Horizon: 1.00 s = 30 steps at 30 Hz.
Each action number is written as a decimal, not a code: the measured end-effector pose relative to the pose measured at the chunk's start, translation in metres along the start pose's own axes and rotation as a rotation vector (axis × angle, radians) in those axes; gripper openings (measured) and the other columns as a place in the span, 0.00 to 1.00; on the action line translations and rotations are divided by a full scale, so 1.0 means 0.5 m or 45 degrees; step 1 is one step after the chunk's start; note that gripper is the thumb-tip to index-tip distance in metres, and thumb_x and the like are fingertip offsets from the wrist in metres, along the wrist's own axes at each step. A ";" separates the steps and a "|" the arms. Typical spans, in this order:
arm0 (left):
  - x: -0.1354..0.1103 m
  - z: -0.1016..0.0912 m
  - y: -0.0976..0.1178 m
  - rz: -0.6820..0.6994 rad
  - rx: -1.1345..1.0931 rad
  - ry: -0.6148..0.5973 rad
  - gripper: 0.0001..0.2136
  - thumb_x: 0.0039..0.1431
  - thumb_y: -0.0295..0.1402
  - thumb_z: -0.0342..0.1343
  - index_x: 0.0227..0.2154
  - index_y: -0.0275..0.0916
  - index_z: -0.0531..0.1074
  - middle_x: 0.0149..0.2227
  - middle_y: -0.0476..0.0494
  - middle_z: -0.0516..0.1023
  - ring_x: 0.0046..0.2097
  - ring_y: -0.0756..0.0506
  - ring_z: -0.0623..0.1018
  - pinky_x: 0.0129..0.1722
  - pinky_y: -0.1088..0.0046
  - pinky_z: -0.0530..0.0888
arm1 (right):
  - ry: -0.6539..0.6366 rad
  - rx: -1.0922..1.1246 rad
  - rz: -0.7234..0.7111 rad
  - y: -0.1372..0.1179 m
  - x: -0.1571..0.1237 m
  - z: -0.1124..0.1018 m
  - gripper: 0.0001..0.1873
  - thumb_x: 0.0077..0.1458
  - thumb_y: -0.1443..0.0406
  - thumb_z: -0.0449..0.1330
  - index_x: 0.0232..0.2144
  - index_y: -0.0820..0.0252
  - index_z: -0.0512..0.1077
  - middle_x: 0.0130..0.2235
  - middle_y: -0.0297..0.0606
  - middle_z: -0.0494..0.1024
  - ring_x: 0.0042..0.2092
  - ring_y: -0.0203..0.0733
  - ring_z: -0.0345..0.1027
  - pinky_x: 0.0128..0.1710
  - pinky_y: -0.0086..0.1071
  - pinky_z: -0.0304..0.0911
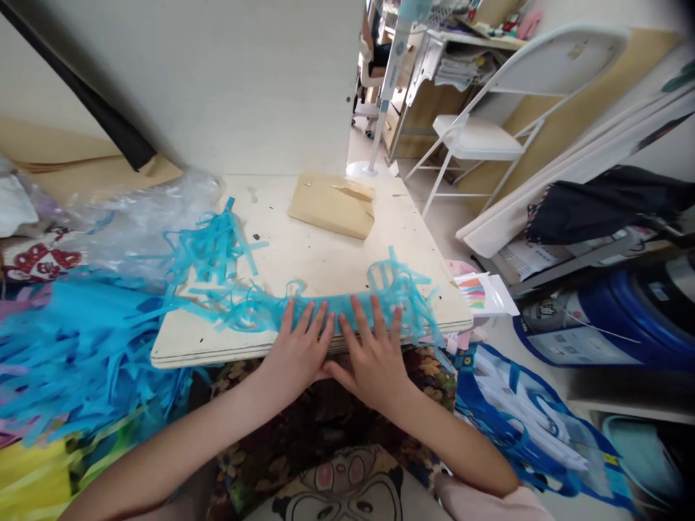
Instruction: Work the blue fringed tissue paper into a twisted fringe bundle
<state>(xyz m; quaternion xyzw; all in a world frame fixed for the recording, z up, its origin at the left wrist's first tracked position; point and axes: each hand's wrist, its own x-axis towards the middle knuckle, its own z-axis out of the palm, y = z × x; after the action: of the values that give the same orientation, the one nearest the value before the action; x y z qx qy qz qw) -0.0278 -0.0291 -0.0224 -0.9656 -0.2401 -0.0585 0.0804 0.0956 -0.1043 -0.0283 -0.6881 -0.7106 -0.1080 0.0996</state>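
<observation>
A long strip of blue fringed paper (pixel 337 302) lies along the near edge of a small cream table (pixel 304 253). My left hand (pixel 297 351) and my right hand (pixel 374 354) rest side by side on the strip, fingers stretched flat and pressing it down, thumbs almost touching. Loose blue fringe curls up at the strip's right end (pixel 399 282) and trails off to the left in a tangled heap (pixel 211 250).
A folded brown paper piece (pixel 334 205) lies at the table's far side. A big pile of blue fringe (pixel 70 340) and clear plastic wrap (pixel 135 217) sit to the left. A white folding chair (pixel 483 130), a fan stand (pixel 380 116) and bags crowd the right.
</observation>
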 end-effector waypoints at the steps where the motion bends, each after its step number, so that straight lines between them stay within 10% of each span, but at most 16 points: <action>1: 0.000 0.000 0.000 0.001 0.004 0.000 0.30 0.42 0.45 0.53 0.46 0.30 0.62 0.50 0.31 0.61 0.51 0.34 0.63 0.50 0.48 0.54 | 0.014 -0.002 0.020 0.004 -0.006 0.000 0.34 0.46 0.47 0.45 0.49 0.63 0.59 0.57 0.49 0.49 0.57 0.60 0.30 0.50 0.58 0.28; 13: 0.002 0.000 -0.002 0.003 -0.021 -0.017 0.31 0.44 0.47 0.51 0.48 0.30 0.60 0.51 0.31 0.60 0.51 0.34 0.61 0.50 0.47 0.51 | 0.132 -0.135 0.290 0.041 -0.045 -0.003 0.31 0.45 0.48 0.48 0.46 0.62 0.62 0.56 0.52 0.49 0.57 0.59 0.33 0.48 0.59 0.31; 23: 0.018 -0.017 -0.042 0.041 -0.153 -0.020 0.33 0.42 0.54 0.45 0.47 0.33 0.60 0.52 0.34 0.60 0.52 0.37 0.61 0.51 0.44 0.40 | 0.012 -0.169 0.097 0.067 -0.001 0.013 0.41 0.40 0.43 0.47 0.50 0.64 0.57 0.58 0.48 0.45 0.57 0.59 0.26 0.48 0.60 0.22; 30: 0.043 -0.055 0.028 0.034 -0.089 0.191 0.44 0.35 0.59 0.43 0.48 0.23 0.57 0.54 0.25 0.52 0.57 0.33 0.49 0.50 0.42 0.38 | 0.086 -0.165 0.114 0.063 -0.004 0.024 0.40 0.38 0.46 0.53 0.49 0.64 0.58 0.57 0.52 0.46 0.57 0.64 0.24 0.47 0.62 0.24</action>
<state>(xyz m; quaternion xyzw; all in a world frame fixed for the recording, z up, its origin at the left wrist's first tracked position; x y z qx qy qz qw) -0.0043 -0.0367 0.0058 -0.9639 -0.2181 -0.1381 0.0651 0.1272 -0.1018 -0.0399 -0.7203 -0.6668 -0.1722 0.0835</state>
